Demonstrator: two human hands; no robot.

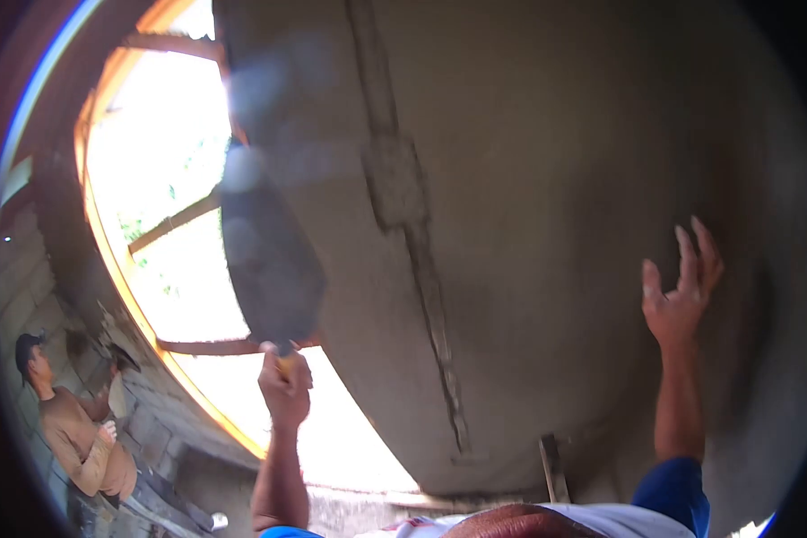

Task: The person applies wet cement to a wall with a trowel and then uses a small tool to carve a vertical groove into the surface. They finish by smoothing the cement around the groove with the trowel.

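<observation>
My left hand [285,390] is raised, wrapped around the yellowish handle of a trowel [273,260]. Its broad dark blade points upward, blurred, and overlaps the edge of the grey plastered wall [529,224] beside the window opening. My right hand [684,300] is up at the right in front of the same wall, fingers spread and bent, with nothing in it. Between the hands, a rough vertical groove [430,296] runs down the plaster, widening into a rectangular patch [396,182].
A bright window opening [175,108] with orange-edged framing lies to the left. Beyond it, a person [85,430] in a brown top and dark cap works at a block wall [148,430] with a dark tool. An upright wooden piece [554,471] stands low against the plastered wall.
</observation>
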